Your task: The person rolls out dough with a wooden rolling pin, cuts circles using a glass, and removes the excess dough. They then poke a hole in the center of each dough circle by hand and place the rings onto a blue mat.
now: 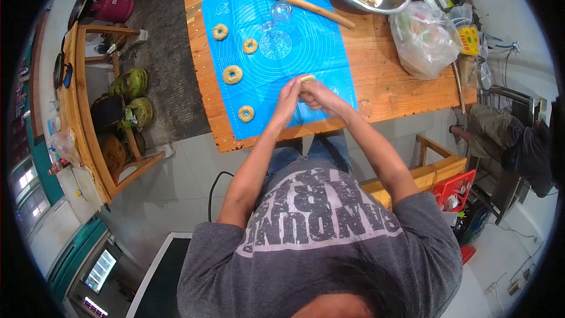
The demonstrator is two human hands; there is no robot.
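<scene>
My left hand and my right hand meet over the near edge of a blue baking mat. Between their fingertips is a small piece of pale dough, with a reddish bit along its edge. Both hands have their fingers closed around it, and the fingers hide much of its shape. Several dough rings lie along the mat's left side, among them an upper ring and a larger one. A wooden rolling pin rests across the mat's far right corner, near a clear glass cup.
A metal bowl holding dough stands at the table's far side. Beside it sits a filled clear plastic bag. The wooden table ends close to my body. Another person's legs show at right; a wooden shelf is left.
</scene>
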